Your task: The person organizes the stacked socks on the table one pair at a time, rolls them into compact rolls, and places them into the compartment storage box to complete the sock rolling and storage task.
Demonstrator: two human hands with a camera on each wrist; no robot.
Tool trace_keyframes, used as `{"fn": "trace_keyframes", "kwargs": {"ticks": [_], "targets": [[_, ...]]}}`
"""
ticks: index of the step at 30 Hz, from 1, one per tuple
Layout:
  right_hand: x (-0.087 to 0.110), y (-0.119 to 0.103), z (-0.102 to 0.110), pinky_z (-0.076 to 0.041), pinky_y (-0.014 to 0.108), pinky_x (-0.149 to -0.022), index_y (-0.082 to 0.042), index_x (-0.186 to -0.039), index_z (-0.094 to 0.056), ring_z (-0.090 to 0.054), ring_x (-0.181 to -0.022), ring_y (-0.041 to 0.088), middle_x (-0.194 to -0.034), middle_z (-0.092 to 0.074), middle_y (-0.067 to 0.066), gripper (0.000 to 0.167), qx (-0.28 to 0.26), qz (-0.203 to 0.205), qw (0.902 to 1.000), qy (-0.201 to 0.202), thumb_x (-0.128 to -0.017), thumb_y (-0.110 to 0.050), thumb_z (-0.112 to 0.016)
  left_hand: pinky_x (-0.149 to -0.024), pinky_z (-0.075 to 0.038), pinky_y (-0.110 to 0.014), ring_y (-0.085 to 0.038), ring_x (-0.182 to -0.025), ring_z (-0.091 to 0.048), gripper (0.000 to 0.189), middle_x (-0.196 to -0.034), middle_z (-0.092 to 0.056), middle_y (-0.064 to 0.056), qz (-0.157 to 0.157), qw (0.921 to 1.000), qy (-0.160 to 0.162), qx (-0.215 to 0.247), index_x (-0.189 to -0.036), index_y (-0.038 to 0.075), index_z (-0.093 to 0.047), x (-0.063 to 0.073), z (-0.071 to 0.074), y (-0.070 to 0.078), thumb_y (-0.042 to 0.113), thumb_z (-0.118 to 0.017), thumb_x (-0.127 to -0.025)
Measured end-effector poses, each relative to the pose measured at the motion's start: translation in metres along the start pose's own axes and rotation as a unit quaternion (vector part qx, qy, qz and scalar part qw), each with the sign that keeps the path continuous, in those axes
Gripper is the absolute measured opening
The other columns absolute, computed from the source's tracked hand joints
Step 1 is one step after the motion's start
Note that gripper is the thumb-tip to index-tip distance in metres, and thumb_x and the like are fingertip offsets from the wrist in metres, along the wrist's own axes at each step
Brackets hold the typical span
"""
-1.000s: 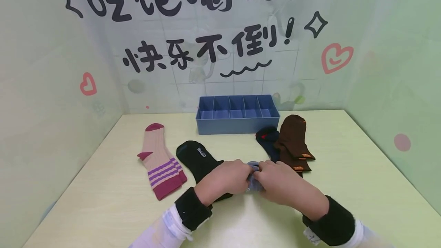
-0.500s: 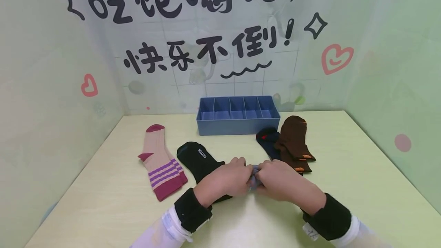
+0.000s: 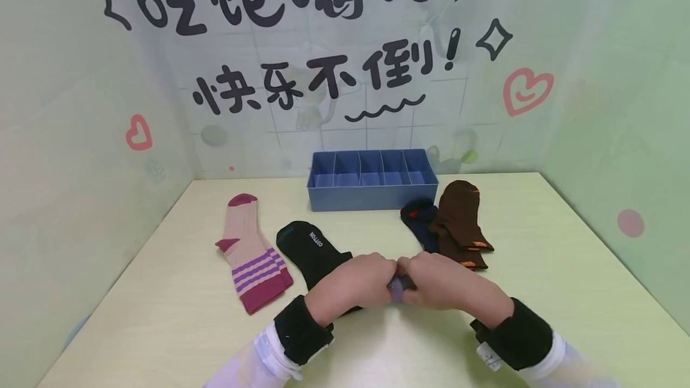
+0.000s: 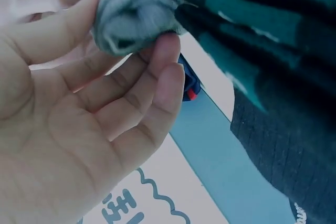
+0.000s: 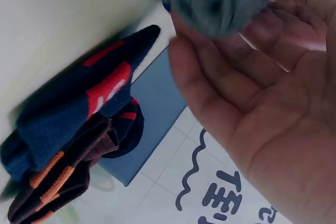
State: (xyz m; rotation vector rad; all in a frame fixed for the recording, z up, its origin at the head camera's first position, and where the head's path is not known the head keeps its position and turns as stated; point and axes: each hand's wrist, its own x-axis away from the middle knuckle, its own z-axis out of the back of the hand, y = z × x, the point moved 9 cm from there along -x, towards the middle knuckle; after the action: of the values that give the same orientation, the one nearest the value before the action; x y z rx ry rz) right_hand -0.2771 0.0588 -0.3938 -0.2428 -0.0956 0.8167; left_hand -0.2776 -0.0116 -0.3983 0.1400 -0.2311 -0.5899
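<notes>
Both hands grip a rolled grey-blue sock (image 3: 398, 288) between them, low over the table's middle. My left hand (image 3: 363, 280) pinches its left end with thumb and fingers; my right hand (image 3: 439, 280) does the same on the right. In the left wrist view the sock roll (image 4: 134, 19) shows its coiled end. The right wrist view shows the opposite end of the roll (image 5: 218, 3), with fingers curled beneath. A black sock pair (image 3: 309, 250) marked "COTTON" lies just behind my left hand, partly hidden by it. Behind my right hand lie brown socks (image 3: 459, 214) with orange marks.
Dark navy socks (image 3: 417, 217) with red patches lie partly under the brown ones. Pink socks (image 3: 245, 229) with purple stripes lie at left. A blue divided box (image 3: 372, 199) stands at the back against the lettered wall, its compartments holding nothing visible.
My hands have come slightly closer together around the sock, and my fingers have shifted on it. Less of the sock shows between them. The other socks and the box have stayed put.
</notes>
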Motion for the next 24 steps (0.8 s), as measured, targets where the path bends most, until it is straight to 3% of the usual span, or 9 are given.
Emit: {"fn": "trace_keyframes", "kwargs": {"ticks": [3,7,12,19,24], "targets": [[0.000,-0.001,0.002,-0.037,0.022,-0.060,-0.015,-0.090,-0.062,-0.043,-0.064,0.005,-0.073,-0.051,-0.009,0.015,-0.013,-0.006,0.9999,0.003,-0.091,-0.016,-0.077,-0.060,-0.036,-0.023,-0.012,-0.064,-0.045,0.021,-0.071,-0.048,0.003,0.006,0.9999,-0.006,0.007,-0.080,0.014,-0.056,0.000,-0.002,-0.001,0.008,-0.066,-0.097],[0.002,-0.004,0.007,-0.039,0.024,-0.057,-0.019,-0.087,-0.069,-0.047,-0.067,0.007,-0.083,-0.054,-0.005,0.012,0.030,-0.027,0.9989,0.026,-0.092,-0.015,-0.078,-0.058,-0.032,-0.022,-0.013,-0.061,-0.042,0.029,-0.067,-0.041,0.003,0.005,1.0000,-0.005,0.007,-0.075,0.013,-0.052,-0.001,-0.003,-0.002,0.008,-0.062,-0.101],[0.003,-0.007,0.006,-0.048,0.029,-0.060,-0.019,-0.091,-0.073,-0.057,-0.075,0.012,-0.092,-0.063,-0.001,0.011,0.049,-0.041,0.9978,0.016,-0.089,-0.020,-0.083,-0.059,-0.035,-0.023,-0.013,-0.062,-0.044,0.024,-0.068,-0.045,0.002,0.007,0.9999,-0.008,0.004,-0.078,0.012,-0.055,-0.003,-0.004,-0.005,0.010,-0.061,-0.101],[-0.003,-0.002,0.002,-0.044,0.022,-0.066,-0.012,-0.087,-0.070,-0.049,-0.072,0.005,-0.081,-0.064,-0.006,0.020,-0.051,-0.019,0.9985,-0.005,-0.081,-0.007,-0.088,-0.062,-0.038,-0.024,-0.014,-0.066,-0.048,0.016,-0.073,-0.051,0.000,0.012,0.9997,-0.021,0.008,-0.086,0.010,-0.061,-0.005,-0.007,-0.006,0.012,-0.061,-0.101],[-0.003,0.008,-0.004,-0.044,0.022,-0.067,-0.013,-0.090,-0.066,-0.050,-0.073,0.006,-0.082,-0.064,-0.006,0.024,-0.123,-0.047,0.9908,-0.034,-0.083,-0.010,-0.089,-0.062,-0.037,-0.023,-0.013,-0.066,-0.047,0.016,-0.074,-0.052,0.001,0.017,0.9994,-0.025,0.018,-0.085,0.011,-0.061,-0.006,-0.008,-0.006,0.012,-0.062,-0.101]]}}
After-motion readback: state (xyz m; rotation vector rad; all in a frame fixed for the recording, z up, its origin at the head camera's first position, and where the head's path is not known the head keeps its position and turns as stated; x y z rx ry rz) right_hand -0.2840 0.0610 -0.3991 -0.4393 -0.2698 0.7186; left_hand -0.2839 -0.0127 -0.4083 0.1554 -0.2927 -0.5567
